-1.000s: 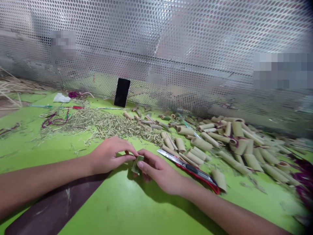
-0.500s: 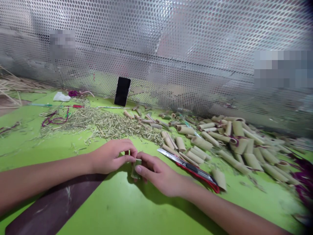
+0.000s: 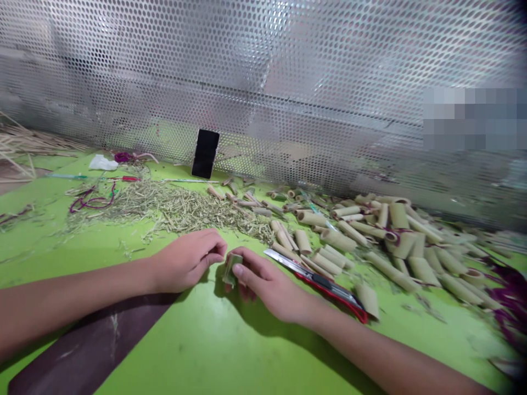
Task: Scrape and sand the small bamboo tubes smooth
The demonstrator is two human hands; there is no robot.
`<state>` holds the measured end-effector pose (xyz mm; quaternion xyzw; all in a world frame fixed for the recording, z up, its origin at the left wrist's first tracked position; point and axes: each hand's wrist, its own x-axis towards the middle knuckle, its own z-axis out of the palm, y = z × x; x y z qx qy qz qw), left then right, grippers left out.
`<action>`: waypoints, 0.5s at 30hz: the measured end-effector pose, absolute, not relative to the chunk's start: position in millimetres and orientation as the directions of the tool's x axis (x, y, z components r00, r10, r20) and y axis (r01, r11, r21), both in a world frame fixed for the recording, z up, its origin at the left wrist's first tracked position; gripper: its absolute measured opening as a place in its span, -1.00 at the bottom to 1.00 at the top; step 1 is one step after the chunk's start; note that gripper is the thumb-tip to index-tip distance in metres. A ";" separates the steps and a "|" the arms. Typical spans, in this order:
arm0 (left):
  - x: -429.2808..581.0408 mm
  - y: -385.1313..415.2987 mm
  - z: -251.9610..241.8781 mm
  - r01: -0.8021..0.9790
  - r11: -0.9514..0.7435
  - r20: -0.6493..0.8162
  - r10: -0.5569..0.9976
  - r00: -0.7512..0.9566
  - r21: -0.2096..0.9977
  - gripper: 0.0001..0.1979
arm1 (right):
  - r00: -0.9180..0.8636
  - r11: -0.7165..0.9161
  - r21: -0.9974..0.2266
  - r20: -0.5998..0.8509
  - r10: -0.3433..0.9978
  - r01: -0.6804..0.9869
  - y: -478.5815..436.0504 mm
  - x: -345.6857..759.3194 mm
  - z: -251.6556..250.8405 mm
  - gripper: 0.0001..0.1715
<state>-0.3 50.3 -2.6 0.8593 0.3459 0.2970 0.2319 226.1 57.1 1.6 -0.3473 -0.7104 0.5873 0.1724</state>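
My right hand (image 3: 263, 280) grips a short piece of pale green bamboo tube (image 3: 233, 269) between thumb and fingers, just above the green table (image 3: 197, 340). Close by on the left, my left hand (image 3: 191, 260) has its thumb and fingertips pinched together, a small gap from the piece. Whatever sits in that pinch, if anything, is too small to make out. To the right of my right hand lies a red box cutter (image 3: 319, 282) with its blade out, pointing up and left. One short tube piece (image 3: 367, 300) rests beside its handle.
Cut tube pieces (image 3: 403, 241) are heaped at the right. Behind my hands spreads a pile of thin shavings (image 3: 177, 206). A phone (image 3: 205, 153) leans against the perforated metal screen (image 3: 247, 71). Purple cord (image 3: 94, 200) and white tissue (image 3: 102, 163) lie at the left.
My left hand has drawn slightly left, away from the tube piece, where its fingertips were touching. The piece has tilted a little and risen slightly in my right hand.
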 end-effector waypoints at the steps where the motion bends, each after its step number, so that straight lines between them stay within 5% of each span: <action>1: -2.3 52.0 -3.0 0.460 -0.651 0.367 0.739 0.564 0.604 -0.82 | -0.689 0.057 -0.959 -0.159 0.707 0.279 58.7 227.3 0.1 -0.47; 9: -33.0 84.4 -8.1 0.598 -0.413 0.416 0.898 0.142 0.687 -0.80 | -0.683 0.069 -0.949 -0.169 0.711 0.306 62.9 234.1 -4.9 -0.43; 15: -32.8 82.4 -12.2 0.676 -0.586 0.417 0.805 0.422 0.447 -0.79 | -0.691 0.037 -0.964 -0.162 0.704 0.264 62.7 232.8 -4.5 -0.45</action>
